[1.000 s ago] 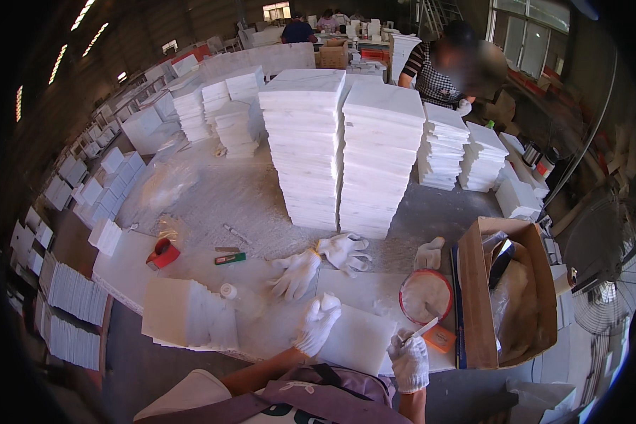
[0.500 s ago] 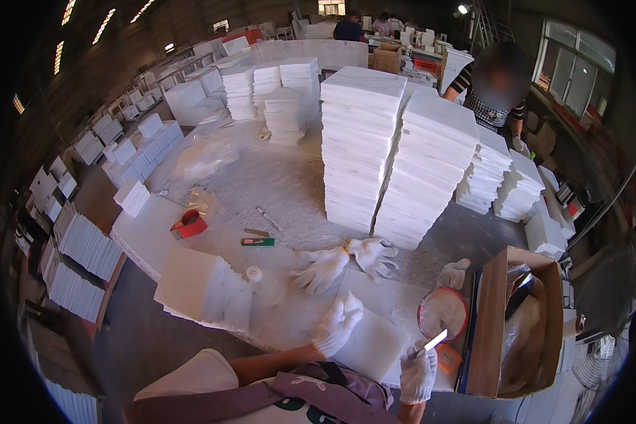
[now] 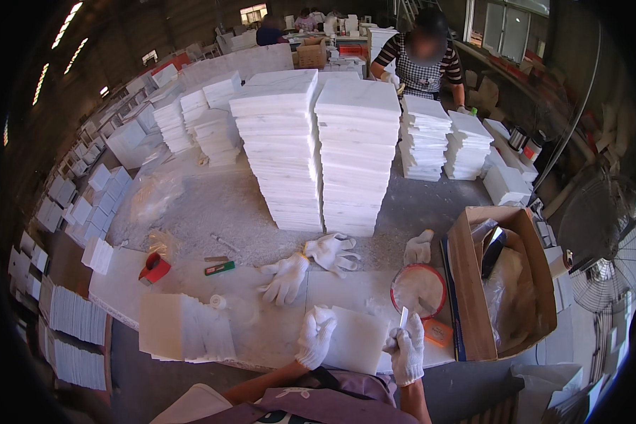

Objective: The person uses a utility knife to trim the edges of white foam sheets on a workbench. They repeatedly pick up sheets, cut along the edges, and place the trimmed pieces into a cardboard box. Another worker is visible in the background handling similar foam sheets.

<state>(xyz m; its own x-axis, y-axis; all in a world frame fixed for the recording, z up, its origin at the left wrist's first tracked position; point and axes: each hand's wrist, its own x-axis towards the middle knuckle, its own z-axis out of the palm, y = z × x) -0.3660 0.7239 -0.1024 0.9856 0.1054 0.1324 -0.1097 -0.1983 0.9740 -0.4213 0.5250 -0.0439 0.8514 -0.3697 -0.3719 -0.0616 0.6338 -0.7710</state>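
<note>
My left hand (image 3: 316, 336), in a white knit glove, is closed with curled fingers at the left edge of a white marble tile (image 3: 357, 338). Whatever may be inside it is hidden. To the right of that tile my right hand (image 3: 407, 351), gloved too, grips a small flat blade (image 3: 403, 318) that points up. The tile lies flat on the worktable before me. Just beyond the right hand sits a round red-rimmed tub (image 3: 396, 295) of whitish powder or paste, with a greyish strip in it. An orange box (image 3: 438, 333) lies beside the tub.
Two tall stacks of white tiles (image 3: 357, 155) stand mid-table. A cardboard box (image 3: 470, 297) is at right; a short tile row (image 3: 184, 326) stands at left. Loose gloves (image 3: 285, 277), a red tape roll (image 3: 153, 268) and a green box (image 3: 220, 268) lie around. A co-worker (image 3: 424, 67) stands beyond.
My view has turned to the right, so the table's things sit further left. The blade in my right hand went from slanting to nearly upright. My left hand stays by the tile, closed.
</note>
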